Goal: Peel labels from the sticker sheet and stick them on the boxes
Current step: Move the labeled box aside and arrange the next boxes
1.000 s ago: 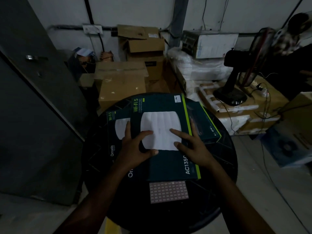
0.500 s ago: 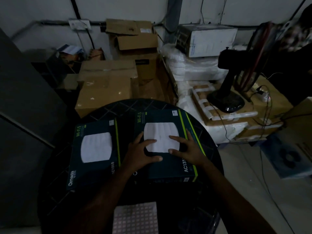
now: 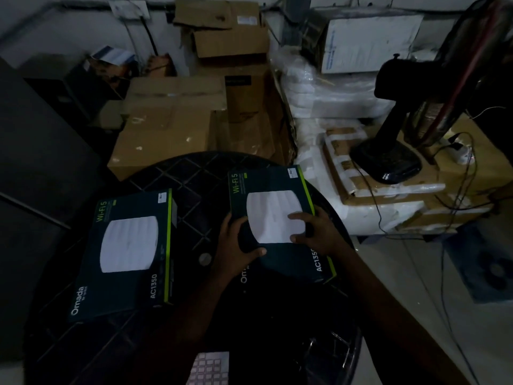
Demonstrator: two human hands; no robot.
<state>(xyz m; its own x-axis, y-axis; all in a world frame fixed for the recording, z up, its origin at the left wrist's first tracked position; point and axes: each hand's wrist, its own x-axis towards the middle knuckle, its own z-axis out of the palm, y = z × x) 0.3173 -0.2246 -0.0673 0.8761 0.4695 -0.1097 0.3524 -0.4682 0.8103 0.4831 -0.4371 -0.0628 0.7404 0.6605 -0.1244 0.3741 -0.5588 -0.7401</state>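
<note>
Two dark teal Wi-Fi boxes lie flat on a round black table [image 3: 180,173]. The left box [image 3: 125,254] lies alone, a small white label at its far right corner. Both hands rest on the right box [image 3: 274,218], which also bears a small label at its far right corner. My left hand [image 3: 236,245] grips its near left part, thumb across the top. My right hand [image 3: 313,232] lies on its right side, fingers spread over the white picture. The pinkish sticker sheet [image 3: 209,368] lies at the table's near edge, partly hidden by my left arm.
Brown cardboard cartons [image 3: 169,126] are stacked behind the table. To the right, a black stand fan [image 3: 388,151] sits on wrapped cartons with cables trailing to the floor. A dark cabinet [image 3: 36,162] stands at the left.
The two boxes, stacked a second ago, now lie side by side. Both hands slid the top box to the right. The view has tilted, so the sticker sheet sits lower in frame.
</note>
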